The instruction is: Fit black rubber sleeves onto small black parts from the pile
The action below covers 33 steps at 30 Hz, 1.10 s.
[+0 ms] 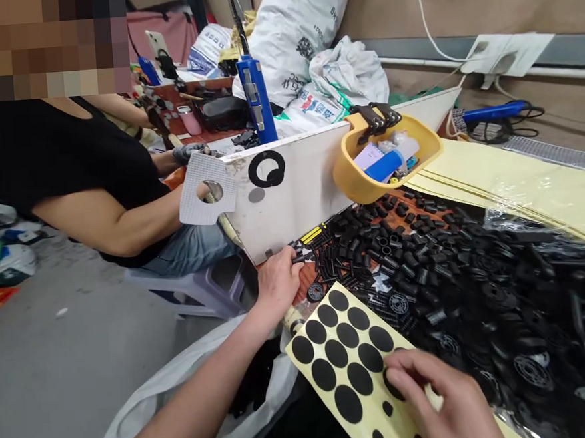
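My left hand is closed in a pinch on a small black plastic part at the left edge of a heap of black parts. My right hand rests on a yellow sheet of round black stickers, its fingertips pressed together on one sticker near the sheet's right side. The sheet lies at the near edge of the table, partly over the parts.
A white divider board stands behind the heap, with a yellow basket hung on it. A person in a black shirt sits at the left holding a white perforated sheet. Yellow paper sheets lie at the right. A white bag hangs below.
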Available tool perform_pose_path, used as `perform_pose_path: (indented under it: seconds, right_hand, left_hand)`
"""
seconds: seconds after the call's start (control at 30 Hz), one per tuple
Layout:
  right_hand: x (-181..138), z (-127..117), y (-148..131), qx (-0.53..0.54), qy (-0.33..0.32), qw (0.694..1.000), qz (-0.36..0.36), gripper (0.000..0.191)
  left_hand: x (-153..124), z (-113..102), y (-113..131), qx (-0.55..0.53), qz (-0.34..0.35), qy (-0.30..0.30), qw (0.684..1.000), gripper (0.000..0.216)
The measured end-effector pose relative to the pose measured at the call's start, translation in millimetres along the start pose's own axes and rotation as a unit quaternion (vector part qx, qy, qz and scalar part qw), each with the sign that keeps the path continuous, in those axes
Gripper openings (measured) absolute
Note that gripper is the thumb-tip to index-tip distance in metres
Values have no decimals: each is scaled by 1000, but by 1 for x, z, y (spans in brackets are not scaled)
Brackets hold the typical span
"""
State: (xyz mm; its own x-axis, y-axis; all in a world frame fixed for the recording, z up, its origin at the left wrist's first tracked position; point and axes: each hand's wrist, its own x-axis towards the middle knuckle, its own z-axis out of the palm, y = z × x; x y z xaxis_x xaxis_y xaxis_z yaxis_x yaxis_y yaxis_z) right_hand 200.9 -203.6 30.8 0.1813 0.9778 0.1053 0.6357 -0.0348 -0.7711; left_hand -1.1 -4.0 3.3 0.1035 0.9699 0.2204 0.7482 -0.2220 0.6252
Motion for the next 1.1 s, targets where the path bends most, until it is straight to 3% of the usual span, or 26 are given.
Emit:
perform_pose_path:
  seconds: [0.13,0.27,0.4,0.57,0.67,0.77,0.8,0.87,0.93,1.0,1.1]
  right_hand:
    - [52,-4,1,-105,-7,994,0,20]
    - [91,8,1,-154,-34,987,-21,19]
    - [107,18,1,-199,-68,977,-36,18]
    - [104,5,-4,-236,-56,969,-50,12]
    - [84,-7,-16,-201,-11,976,-84,9]
    - [52,-11,-34,-108,5,979,-173,5]
    - [41,-10,-39,-92,4,976,-199,9]
    - [24,-7,-43,-70,-2,976,-208,14]
    - [18,-6,-40,-42,-29,985,-165,10]
    - [26,-8,-30,-62,-58,991,-101,8]
    - [55,-10,-13,-220,-43,974,-33,17]
  left_hand:
    - [-2,-2,-5,-12,29,-1,1000,8]
    - [-13,-5,-9,-53,48,26,997,10]
    - [-25,-9,-5,-103,54,69,991,9]
    - [-48,-22,22,-169,33,80,982,4]
    - [-71,-32,50,-254,-16,11,967,11]
    - [-92,-38,75,-465,-136,-206,850,22]
    - [-97,-38,81,-503,-164,-248,811,21]
    - [-105,-36,87,-527,-194,-278,779,15]
    - [-111,-32,87,-515,-204,-278,785,13]
    - [-116,-25,84,-478,-193,-274,812,13]
    - [-122,-9,81,-395,-140,-284,863,11]
